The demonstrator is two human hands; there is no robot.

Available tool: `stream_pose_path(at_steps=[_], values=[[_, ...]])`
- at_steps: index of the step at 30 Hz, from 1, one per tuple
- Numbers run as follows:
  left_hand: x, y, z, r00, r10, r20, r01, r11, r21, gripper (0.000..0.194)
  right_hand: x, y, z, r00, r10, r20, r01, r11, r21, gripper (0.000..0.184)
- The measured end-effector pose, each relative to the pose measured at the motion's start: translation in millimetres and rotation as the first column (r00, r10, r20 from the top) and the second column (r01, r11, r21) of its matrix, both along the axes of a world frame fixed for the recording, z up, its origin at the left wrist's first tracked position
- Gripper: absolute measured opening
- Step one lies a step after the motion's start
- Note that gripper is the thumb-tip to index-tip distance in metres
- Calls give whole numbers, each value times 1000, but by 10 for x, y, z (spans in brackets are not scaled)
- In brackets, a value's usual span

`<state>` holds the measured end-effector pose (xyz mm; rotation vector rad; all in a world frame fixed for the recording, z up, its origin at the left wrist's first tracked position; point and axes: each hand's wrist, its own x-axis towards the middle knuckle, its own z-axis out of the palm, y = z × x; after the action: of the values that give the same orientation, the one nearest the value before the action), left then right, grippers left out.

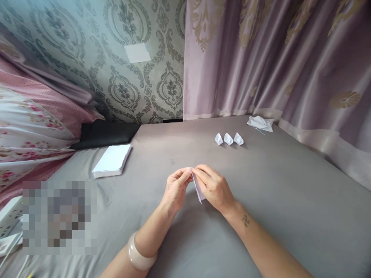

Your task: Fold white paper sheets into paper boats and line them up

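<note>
Between my two hands is a folded piece of white paper (198,190), held above the grey cloth surface. My left hand (177,186) pinches its upper edge with thumb and fingers. My right hand (215,187) is closed on the same edge from the other side, its fingertips close to my left thumb. The paper's lower part hangs down under my right palm, partly hidden by it. Farther back stand three small folded paper boats (228,139) in a row.
A stack of white paper (112,160) lies at the left, with a black folded item (108,133) behind it. Several loose folded papers (260,123) lie at the back right by the curtain (232,69). A white power strip (11,216) with cables sits at the left edge.
</note>
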<state>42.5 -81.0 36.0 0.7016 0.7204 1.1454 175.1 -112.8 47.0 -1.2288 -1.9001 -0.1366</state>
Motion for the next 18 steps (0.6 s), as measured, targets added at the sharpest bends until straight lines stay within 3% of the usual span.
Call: stream_pose_path(at_steps=[10,18], values=[[-117,75,64,998,-50,-36,51,998,40,20,-7,-42,34,962,-16,273,29,999,-41,34],[-144,146,38,998,-33,-48,30,998,-55,23,-50,-90,82,906,-67,419,100,993,-58,31]])
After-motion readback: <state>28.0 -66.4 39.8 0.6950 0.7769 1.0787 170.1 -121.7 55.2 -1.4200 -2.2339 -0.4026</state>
